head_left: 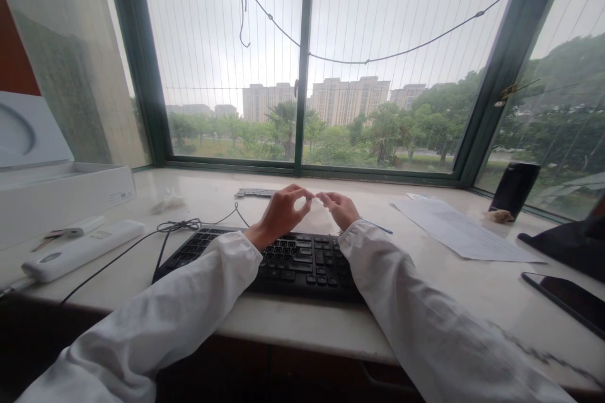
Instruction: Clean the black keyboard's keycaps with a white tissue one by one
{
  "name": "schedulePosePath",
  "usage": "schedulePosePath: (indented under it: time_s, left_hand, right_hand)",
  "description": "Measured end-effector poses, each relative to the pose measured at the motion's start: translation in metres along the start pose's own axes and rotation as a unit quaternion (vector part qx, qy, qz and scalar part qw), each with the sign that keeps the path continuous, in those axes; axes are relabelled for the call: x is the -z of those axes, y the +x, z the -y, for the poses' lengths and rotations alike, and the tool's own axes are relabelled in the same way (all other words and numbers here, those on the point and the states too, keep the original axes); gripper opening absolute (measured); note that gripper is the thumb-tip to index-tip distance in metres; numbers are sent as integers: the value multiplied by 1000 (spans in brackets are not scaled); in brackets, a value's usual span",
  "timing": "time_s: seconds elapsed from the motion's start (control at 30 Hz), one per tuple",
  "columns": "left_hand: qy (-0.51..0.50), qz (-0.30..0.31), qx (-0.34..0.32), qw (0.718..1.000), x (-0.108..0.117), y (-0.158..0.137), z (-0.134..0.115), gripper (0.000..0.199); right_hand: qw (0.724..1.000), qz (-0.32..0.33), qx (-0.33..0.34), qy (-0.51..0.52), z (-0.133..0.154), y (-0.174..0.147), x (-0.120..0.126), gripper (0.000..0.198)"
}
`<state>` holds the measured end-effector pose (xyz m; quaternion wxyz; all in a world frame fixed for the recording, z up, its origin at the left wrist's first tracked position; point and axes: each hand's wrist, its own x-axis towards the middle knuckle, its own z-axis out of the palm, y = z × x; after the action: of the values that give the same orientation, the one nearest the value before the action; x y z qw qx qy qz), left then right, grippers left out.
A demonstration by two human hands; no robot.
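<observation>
Both hands are raised over the far side of a black keyboard (302, 264), their fingertips meeting or nearly so. My left hand (282, 213) curves its thumb and forefinger into a ring, closed on a tiny thing that is too small to name. The fingers of my right hand (341, 206) are pinched together beside it; whether anything sits between them is hidden. Just behind the left hand lies a flat grey strip (255, 193) with small raised shapes. A thin blue stick-like piece (380, 227) shows past the right cuff. White sleeves cover parts of the keyboard.
At the left are an open white box (66, 192), a white power strip (85, 250), keys (50, 238) and a looped black cable (179, 225). Paper sheets (460, 230), a dark upright object (515, 189) and a phone (570, 299) lie to the right. Windows border the far edge.
</observation>
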<state>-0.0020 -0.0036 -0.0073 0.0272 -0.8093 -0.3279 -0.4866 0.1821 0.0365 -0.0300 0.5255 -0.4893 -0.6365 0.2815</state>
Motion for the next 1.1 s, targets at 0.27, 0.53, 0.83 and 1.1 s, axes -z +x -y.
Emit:
schedulePosePath:
  time_s: [0.27,0.53,0.83,1.1]
  left_hand:
    - [12,10,-10,1000,0,-1,3,35]
    - [9,15,5,1000,1,-1,0,31]
    - [22,18,16,999,1,0,3,33]
    - [23,10,33,999,1,0,3,23]
  right_hand:
    - [998,60,11,14,10,-10,-8,45]
    - [997,64,-7,52,12,-9,-5,47]
    - [996,73,6,55,7,-7,-9,53]
    - [995,80,20,48,13,-10,-8,60]
